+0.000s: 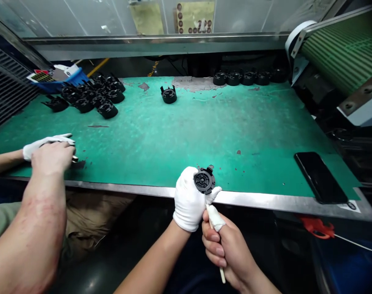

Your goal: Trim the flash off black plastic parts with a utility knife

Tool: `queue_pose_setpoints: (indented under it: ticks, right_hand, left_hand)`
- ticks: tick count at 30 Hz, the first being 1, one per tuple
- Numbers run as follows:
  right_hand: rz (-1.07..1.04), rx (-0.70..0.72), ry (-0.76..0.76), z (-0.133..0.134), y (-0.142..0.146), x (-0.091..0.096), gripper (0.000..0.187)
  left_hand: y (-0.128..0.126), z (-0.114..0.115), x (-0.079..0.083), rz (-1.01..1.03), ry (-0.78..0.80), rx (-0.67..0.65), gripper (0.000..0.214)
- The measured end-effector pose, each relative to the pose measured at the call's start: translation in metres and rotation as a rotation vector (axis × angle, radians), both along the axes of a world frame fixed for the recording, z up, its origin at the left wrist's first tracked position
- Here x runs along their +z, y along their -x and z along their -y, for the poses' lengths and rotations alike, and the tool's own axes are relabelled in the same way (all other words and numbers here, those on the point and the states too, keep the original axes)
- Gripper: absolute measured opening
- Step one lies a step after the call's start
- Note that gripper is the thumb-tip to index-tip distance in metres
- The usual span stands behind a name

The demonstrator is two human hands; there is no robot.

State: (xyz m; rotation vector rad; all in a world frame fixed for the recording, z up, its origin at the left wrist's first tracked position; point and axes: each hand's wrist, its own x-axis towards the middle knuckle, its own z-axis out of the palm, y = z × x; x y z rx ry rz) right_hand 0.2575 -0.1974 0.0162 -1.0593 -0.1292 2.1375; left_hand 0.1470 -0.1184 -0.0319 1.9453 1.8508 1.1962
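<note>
My left hand (188, 202) wears a white glove and holds a round black plastic part (204, 180) upright over the near edge of the green table (179, 134). My bare right hand (227, 245), with a white cot on one finger, grips a thin white stick tool (221, 274). The stick's tip reaches up to the lower rim of the part. Both hands are close together just in front of the table's metal edge.
A co-worker's bare hand (52, 157) and gloved hand (47, 141) rest on the table's left. Several black parts (94, 96) are piled back left, one part (169, 94) stands alone, a row (247, 77) lines the back. A phone (320, 176) lies right, below a green conveyor (341, 49).
</note>
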Motion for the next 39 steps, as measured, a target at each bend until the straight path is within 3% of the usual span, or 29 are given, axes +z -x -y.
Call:
queue_pose_setpoints:
  ticks: [4, 7, 9, 11, 13, 15, 18, 22, 27, 32, 36, 39]
  right_hand:
    - [0.01, -0.218, -0.272, -0.005, -0.022, 0.031, 0.034]
    - [0.169, -0.438, -0.467, -0.025, -0.052, 0.052, 0.032]
    - [0.304, -0.446, -0.491, -0.036, -0.069, 0.053, 0.027]
    - [0.397, -0.378, -0.478, -0.04, -0.081, 0.042, 0.024]
    - [0.493, -0.311, -0.473, -0.041, -0.089, 0.023, 0.022]
    - [0.632, -0.187, -0.501, -0.042, -0.097, 0.005, 0.027]
    - [0.92, 0.148, -0.692, -0.057, -0.106, -0.011, 0.039]
    - [1.249, 0.602, -1.102, -0.097, -0.11, -0.01, 0.039]
    - [1.446, 0.95, -1.412, -0.132, -0.103, -0.002, 0.04]
    - [1.52, 1.081, -1.551, -0.151, -0.105, -0.004, 0.04]
    - [1.761, 0.941, -1.526, -0.172, -0.119, -0.008, 0.042]
    - [1.63, 0.898, -1.567, -0.177, -0.127, -0.006, 0.04]
  left_hand:
    - [-0.004, 0.001, 0.002, -0.019, -0.001, -0.035, 0.074]
    - [0.002, 0.002, 0.009, 0.027, 0.042, -0.082, 0.07]
    - [0.016, -0.001, 0.016, 0.083, 0.111, -0.208, 0.074]
    - [0.038, -0.007, 0.024, 0.131, 0.205, -0.392, 0.075]
    - [0.06, -0.013, 0.031, 0.198, 0.272, -0.489, 0.072]
    - [0.075, -0.018, 0.035, 0.311, 0.252, -0.433, 0.068]
    - [0.072, -0.016, 0.035, 0.384, 0.151, -0.244, 0.071]
    - [0.039, -0.006, 0.025, 0.197, 0.106, -0.146, 0.106]
    - [0.016, -0.006, 0.013, 0.164, 0.134, -0.017, 0.092]
    - [0.018, -0.011, 0.012, 0.093, 0.091, -0.03, 0.09]
    - [0.018, -0.012, 0.013, 0.074, 0.112, -0.02, 0.09]
    - [0.017, -0.013, 0.014, 0.06, 0.111, -0.016, 0.088]
